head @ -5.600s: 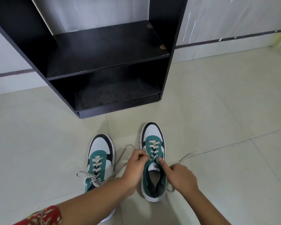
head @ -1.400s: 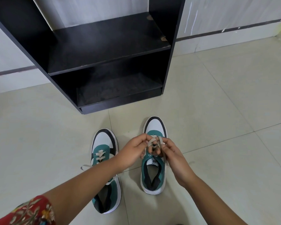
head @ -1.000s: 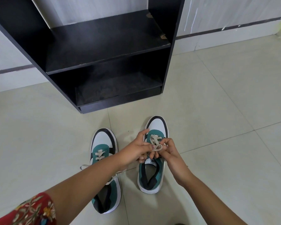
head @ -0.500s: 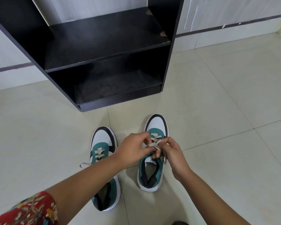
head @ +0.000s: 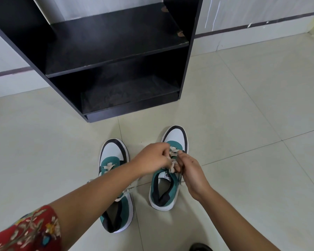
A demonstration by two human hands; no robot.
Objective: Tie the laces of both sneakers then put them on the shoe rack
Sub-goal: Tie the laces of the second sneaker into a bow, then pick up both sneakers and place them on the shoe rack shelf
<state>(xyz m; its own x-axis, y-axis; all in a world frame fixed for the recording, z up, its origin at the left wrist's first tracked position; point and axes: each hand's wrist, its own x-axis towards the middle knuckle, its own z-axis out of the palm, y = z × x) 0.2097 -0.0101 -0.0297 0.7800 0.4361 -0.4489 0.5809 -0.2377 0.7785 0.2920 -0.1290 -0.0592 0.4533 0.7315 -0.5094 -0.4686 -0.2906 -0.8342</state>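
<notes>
Both hands meet in the middle of the frame, right over the lacing of the teal, white and black sneaker on the right [head: 169, 182]. The left hand [head: 152, 161] is curled shut and the right hand [head: 190, 169] is too, each pinching the cream flat laces [head: 173, 159] of that shoe. The fingers bunch up so tight that you can't really make out the knot or which strand goes where, and most of the eyelet area is covered. Only the white toe cap and the open heel collar show clearly.

The matching teal, white and black sneaker on the left [head: 114, 180] sits just beside it on the pale tiled floor [head: 243, 124], toe pointing up the frame. The left forearm crosses over its middle, so the laces there are mostly hidden; a bit of cream lace pokes out on either side of the arm.

The black wooden shoe rack [head: 116, 46] fills the upper left and centre, its top cut off by the frame edge. A red floral sleeve [head: 25, 230] is clipped at the lower left corner. There's a dark something [head: 200, 247] at the bottom edge, too cropped to identify.
</notes>
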